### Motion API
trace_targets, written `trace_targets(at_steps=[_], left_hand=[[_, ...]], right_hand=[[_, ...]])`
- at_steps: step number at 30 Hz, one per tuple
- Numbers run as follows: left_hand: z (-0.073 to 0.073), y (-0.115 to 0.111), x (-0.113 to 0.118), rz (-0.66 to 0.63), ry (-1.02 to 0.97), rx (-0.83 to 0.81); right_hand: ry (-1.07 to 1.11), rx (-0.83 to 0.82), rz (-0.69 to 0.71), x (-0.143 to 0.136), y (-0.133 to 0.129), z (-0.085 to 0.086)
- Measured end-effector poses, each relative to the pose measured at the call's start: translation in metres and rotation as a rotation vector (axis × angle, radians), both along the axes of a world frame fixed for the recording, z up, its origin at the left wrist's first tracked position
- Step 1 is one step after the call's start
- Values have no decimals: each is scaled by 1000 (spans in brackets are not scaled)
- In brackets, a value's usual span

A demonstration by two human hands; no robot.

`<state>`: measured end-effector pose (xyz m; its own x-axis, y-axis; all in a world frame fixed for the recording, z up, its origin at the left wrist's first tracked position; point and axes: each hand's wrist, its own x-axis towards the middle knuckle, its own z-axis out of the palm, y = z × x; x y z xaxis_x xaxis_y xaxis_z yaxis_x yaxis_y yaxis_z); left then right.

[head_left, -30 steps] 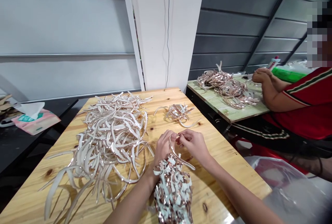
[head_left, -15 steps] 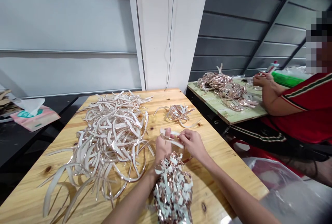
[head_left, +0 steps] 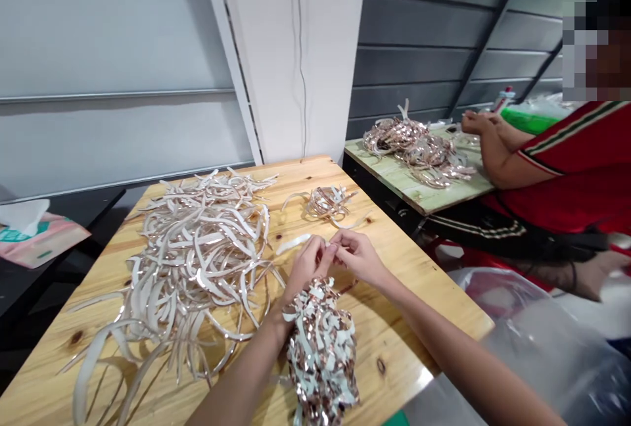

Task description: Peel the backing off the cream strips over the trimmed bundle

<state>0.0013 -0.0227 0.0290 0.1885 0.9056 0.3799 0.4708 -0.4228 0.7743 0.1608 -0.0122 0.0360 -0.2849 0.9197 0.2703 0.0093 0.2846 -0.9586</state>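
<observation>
My left hand [head_left: 309,260] and my right hand [head_left: 355,255] meet fingertip to fingertip above the wooden table [head_left: 424,281]. A white strip [head_left: 294,244] sticks out to the left from my left hand, whose fingers are closed on it. My right fingers are pinched together against the left ones; what lies between them is too small to make out. Just below the hands hangs a thick garland [head_left: 323,347] of curled white and rose-gold foil pieces, its upper end by my left wrist.
A large heap of long strips [head_left: 202,248] covers the table's left part. A smaller bundle [head_left: 328,202] lies beyond my hands. At left is a tissue pack [head_left: 44,238]; at right, a person in red [head_left: 582,156] sits by another table [head_left: 419,199] with foil strips.
My hands have come together, and the strip that lay between them now points left from my left hand. The view has shifted, so the tables and heap sit further left in it.
</observation>
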Motion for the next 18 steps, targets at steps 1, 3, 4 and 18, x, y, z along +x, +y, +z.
trace_targets(at_steps=[1, 3, 4, 18], left_hand=[[0, 1, 1, -51, 9, -22], [0, 3, 2, -93, 32, -41], [-1, 5, 3, -117, 56, -22], [-4, 6, 13, 128, 156, 209]], right_hand=[[-23, 20, 8, 2, 0, 2], [-71, 54, 53, 7, 2, 6], [-88, 75, 68, 10, 3, 8], [221, 22, 63, 11, 13, 5]])
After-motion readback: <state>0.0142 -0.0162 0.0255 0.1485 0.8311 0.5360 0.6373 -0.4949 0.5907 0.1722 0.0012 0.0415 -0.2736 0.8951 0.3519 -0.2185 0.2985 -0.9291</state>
